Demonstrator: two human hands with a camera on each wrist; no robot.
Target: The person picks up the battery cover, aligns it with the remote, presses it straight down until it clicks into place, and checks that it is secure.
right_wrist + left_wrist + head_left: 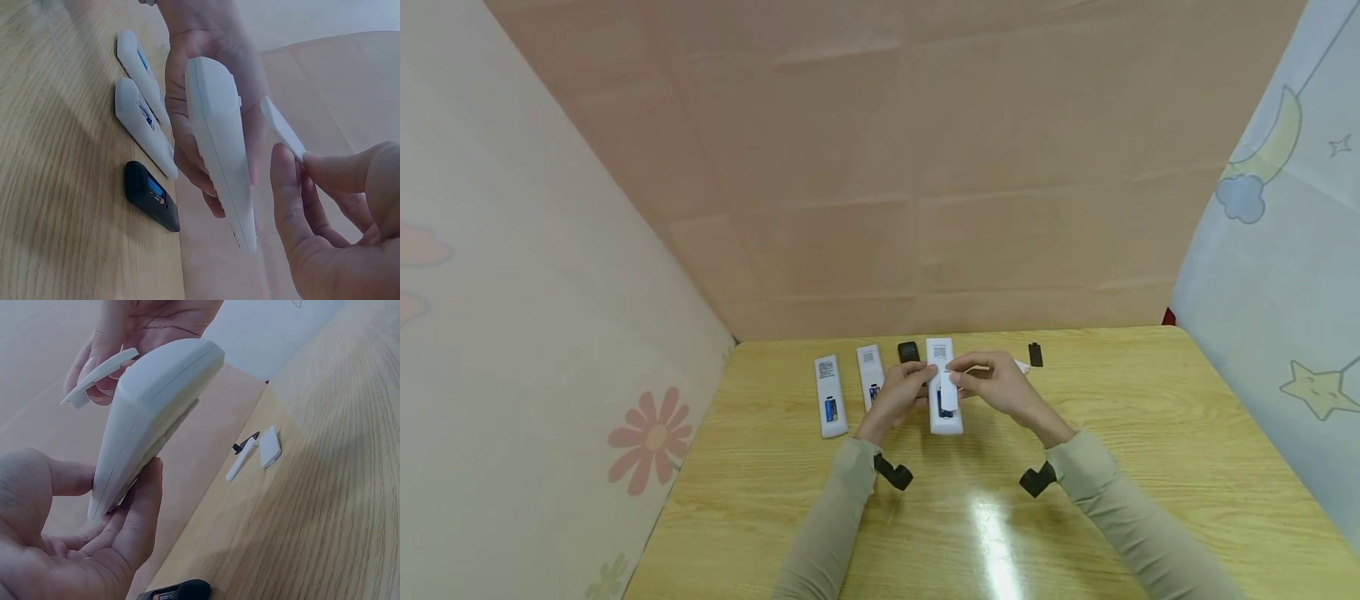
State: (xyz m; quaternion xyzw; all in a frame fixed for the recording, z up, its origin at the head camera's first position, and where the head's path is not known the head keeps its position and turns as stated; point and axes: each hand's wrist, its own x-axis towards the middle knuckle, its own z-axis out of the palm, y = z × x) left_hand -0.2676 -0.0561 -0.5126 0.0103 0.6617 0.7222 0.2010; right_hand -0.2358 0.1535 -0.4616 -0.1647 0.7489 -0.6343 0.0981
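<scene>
A white remote control (939, 354) is held above the table by my left hand (901, 390), thumb on one side and fingers on the other. Its back faces up in the head view, with a dark battery compartment (942, 408) partly covered from sight. My right hand (1000, 385) pinches a white battery cover (950, 395) between thumb and fingers over that compartment. In the right wrist view the battery cover (282, 130) stands apart from the remote control (219, 137). The left wrist view shows the remote control (150, 394) edge-on, its keys turned downward.
Two white remotes, one far left (829, 392) and one nearer (869, 367), lie with batteries exposed. A black remote (150, 195) lies beside them, its battery bay uncovered. At the right are a black cover (1035, 355) and white covers (270, 448). A patterned wall (550, 250) borders the table's left.
</scene>
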